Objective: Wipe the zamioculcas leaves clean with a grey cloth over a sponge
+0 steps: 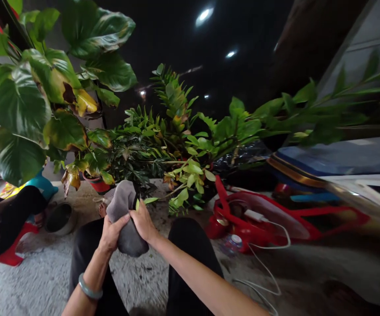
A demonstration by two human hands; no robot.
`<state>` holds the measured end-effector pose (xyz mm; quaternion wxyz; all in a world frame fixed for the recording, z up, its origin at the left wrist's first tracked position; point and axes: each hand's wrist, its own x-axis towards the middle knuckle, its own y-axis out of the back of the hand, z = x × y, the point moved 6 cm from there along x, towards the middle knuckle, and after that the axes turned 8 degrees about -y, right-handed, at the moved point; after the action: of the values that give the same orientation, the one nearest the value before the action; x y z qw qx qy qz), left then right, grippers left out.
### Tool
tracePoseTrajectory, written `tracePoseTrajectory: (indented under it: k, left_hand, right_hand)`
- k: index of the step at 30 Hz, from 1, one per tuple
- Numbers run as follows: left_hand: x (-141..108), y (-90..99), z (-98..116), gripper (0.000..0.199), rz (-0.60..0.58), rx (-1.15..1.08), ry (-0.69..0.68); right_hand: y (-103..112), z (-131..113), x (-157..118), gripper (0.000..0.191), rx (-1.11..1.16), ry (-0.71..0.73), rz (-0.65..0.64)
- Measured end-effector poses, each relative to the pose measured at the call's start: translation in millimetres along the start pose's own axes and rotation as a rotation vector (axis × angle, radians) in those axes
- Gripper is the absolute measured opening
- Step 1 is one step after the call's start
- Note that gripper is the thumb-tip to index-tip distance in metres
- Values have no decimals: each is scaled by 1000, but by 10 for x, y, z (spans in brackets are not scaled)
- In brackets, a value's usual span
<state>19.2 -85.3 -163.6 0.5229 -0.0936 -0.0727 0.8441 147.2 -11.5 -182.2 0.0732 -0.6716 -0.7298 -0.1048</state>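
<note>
A grey cloth (124, 199) is bunched up between my two hands, in front of my knees. My left hand (112, 230) is closed around the cloth's left side, and a pale bangle (90, 287) circles that wrist. From the right, my right hand (143, 221) presses its fingers into the same cloth, close to my left thumb. The lower part of the cloth hangs beneath both hands. A green leaf tip (150, 200) shows just beyond my right fingers; whether they touch it, I cannot tell.
Large-leaved plants (21, 101) and several leafy ones (193, 171) stand ahead. A red bag (258, 219) with a white cable (288, 237) lies right. On the left are a round pot (73, 219), a red stool (15, 250) and a seated person (15, 219).
</note>
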Motion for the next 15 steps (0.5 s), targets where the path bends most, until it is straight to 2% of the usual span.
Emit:
tracePoseTrajectory:
  k: [3,6,8,11,13,15]
  left_hand:
    - [64,142,59,57,123,-33,-14]
    - [145,219,179,56,93,-22,-53]
    - [187,244,281,54,69,9,-65]
    - [234,206,484,55,45,48,-90]
    - [263,141,667,58,51,51,-130]
    - [303,73,881,62,82,25,-177]
  right_hand:
    - [142,-88,322,24,-102,21,162]
    - [358,-158,737,46,-123,33,316]
    - [449,-68,964,63,-146,-44,356]
    - [428,231,1135,70,-91,-227,267]
    - [345,411,1156,63,6,-324,157]
    - [281,492,1151,52,88,-355,79]
